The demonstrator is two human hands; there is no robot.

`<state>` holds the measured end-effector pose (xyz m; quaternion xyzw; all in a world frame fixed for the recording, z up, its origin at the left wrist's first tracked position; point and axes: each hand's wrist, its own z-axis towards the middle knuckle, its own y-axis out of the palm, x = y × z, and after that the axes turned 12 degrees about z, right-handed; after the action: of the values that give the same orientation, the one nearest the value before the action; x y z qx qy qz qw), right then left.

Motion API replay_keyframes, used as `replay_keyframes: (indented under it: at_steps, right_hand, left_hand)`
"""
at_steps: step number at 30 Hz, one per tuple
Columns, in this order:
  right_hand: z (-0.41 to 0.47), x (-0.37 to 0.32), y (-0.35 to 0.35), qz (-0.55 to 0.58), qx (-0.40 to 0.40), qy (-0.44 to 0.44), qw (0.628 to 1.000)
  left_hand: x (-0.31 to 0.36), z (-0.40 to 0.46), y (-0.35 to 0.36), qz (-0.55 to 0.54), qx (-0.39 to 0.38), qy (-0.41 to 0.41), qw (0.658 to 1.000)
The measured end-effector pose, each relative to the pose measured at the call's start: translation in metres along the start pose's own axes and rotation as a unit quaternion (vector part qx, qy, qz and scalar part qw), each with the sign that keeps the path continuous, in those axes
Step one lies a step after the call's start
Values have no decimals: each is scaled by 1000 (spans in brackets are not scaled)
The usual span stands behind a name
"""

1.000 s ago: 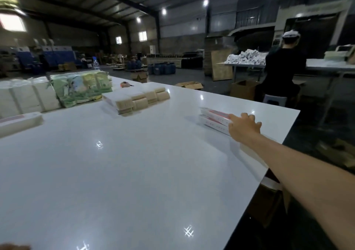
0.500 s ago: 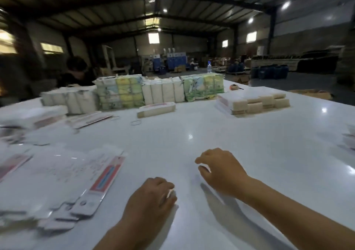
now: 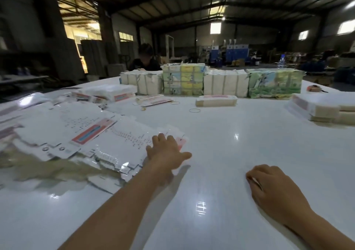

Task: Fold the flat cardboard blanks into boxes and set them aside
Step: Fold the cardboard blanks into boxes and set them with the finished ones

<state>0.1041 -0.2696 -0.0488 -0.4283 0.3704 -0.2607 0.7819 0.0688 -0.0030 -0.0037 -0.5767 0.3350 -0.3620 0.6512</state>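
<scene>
The left hand (image 3: 165, 152) reaches out over the glossy white table (image 3: 221, 153), its fingers laid fairly straight on the near right edge of a sprawling heap of flat white cardboard blanks (image 3: 80, 134), thumb spread to the right above the bare tabletop; it presses on the top sheet rather than gripping it. These blanks carry a pink-and-blue rectangular panel and rows of small dark print, but motion blur leaves none of the writing readable. The right hand (image 3: 276, 189) rests on the table well apart from the heap, fingers curled under and holding nothing. Farther back, one folded white box with a pink top panel (image 3: 216, 100) lies on its own near the middle of the table, its lettering too small to make out. Two thin rubber bands (image 3: 194, 110) lie on the table just in front of it. At the right edge sits a low stack of white and tan bundles (image 3: 322, 108). Along the far side stands a row of strapped packs: plain white bundled packs (image 3: 224, 85) alternating with green and yellow illustrated packs (image 3: 274, 84), with no brand name legible. Behind that row a person in dark clothing (image 3: 145, 61) sits at the table.
</scene>
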Motion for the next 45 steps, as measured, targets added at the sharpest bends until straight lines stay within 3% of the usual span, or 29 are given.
replay_keyframes:
  at_steps: [2, 5, 10, 13, 17, 20, 22, 24, 27, 29, 30, 37, 42, 43, 45]
  right_hand:
    - [0, 0, -1, 2, -2, 3, 1000]
    - [-1, -3, -3, 8, -2, 8, 1000]
    - [-2, -3, -3, 14, -9, 19, 1000]
    - [-3, -3, -2, 34, 9, 23, 999]
    - [-4, -5, -1, 34, 6, 17, 999]
    - [-1, -2, -2, 39, -16, 31, 999]
    - [1, -2, -7, 143, 20, 68, 987]
    - [2, -5, -19, 368, 96, 158, 911]
    - [3, -6, -38, 618, 72, 243, 744]
    - [0, -4, -47, 692, 36, 243, 679]
    - [0, -4, -49, 706, 28, 234, 668]
    - [-5, -8, -48, 699, -31, 165, 695]
    - [-6, -6, -53, 743, -52, 169, 645]
    - [-6, -5, -52, 733, -43, 165, 658]
    - [-8, -7, -50, 664, -12, 138, 735]
  left_hand:
    - [-21, 16, 3, 40, -48, -46, 997]
    - [-28, 30, 8, 67, -70, -43, 994]
    - [-22, 45, 8, -26, -97, -80, 992]
    - [-17, 46, 7, -20, -73, -91, 993]
    - [-5, 34, 4, 7, 2, -20, 1000]
    - [11, 17, -3, -24, -8, 71, 997]
    - [26, -1, -8, -55, -7, 147, 988]
    - [40, -22, -9, -85, 23, 235, 968]
    - [53, -51, -3, -108, 57, 336, 934]
    - [55, -62, 0, -98, 82, 363, 923]
    - [54, -66, 1, -92, 97, 363, 922]
    - [54, -83, 2, -50, 245, 320, 914]
    - [55, -85, -8, -59, 307, 329, 891]
    - [54, -85, -9, -51, 307, 333, 890]
    - [52, -85, -11, -32, 302, 339, 890]
